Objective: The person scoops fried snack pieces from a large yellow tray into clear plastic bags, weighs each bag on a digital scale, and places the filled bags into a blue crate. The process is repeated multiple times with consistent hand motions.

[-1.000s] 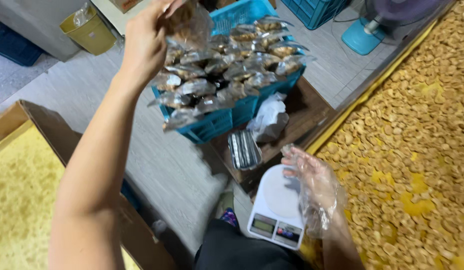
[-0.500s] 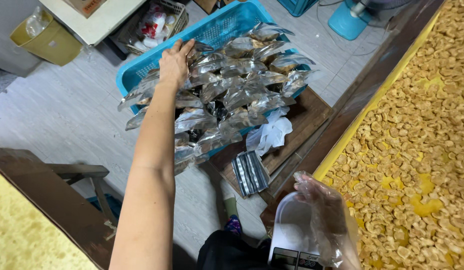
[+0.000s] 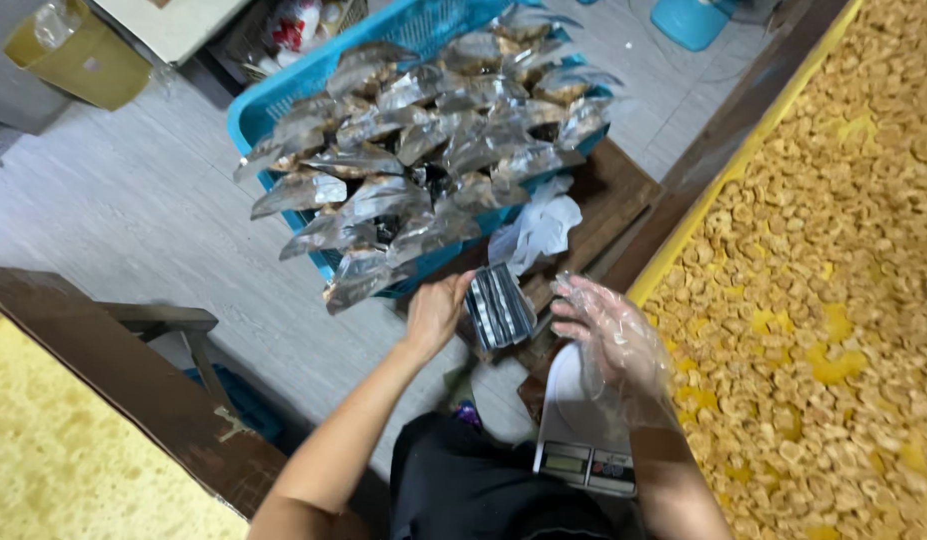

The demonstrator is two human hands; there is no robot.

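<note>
My bare left hand [image 3: 438, 312] reaches down to a stack of flat empty silver pouches [image 3: 498, 305] lying on a dark wooden board, its fingers touching the stack's left edge. My right hand [image 3: 608, 335], in a thin clear plastic glove, hovers with fingers spread just right of the same stack and above a white kitchen scale [image 3: 583, 440]. Behind the stack, a blue plastic basket [image 3: 258, 110] is heaped with several filled silver pouches [image 3: 423, 150].
A wide yellow-edged tray of small golden snack pieces [image 3: 813, 300] fills the right side. A crumpled white plastic bag [image 3: 538, 225] lies by the basket. At lower left stand a dark wooden frame [image 3: 133, 390], another yellow tray [image 3: 53, 450] and, far back, a yellow bin [image 3: 78, 60].
My left hand has come down from the heaped basket to the stack of empty pouches. My gloved right hand has risen slightly toward the stack. The view has tilted down.
</note>
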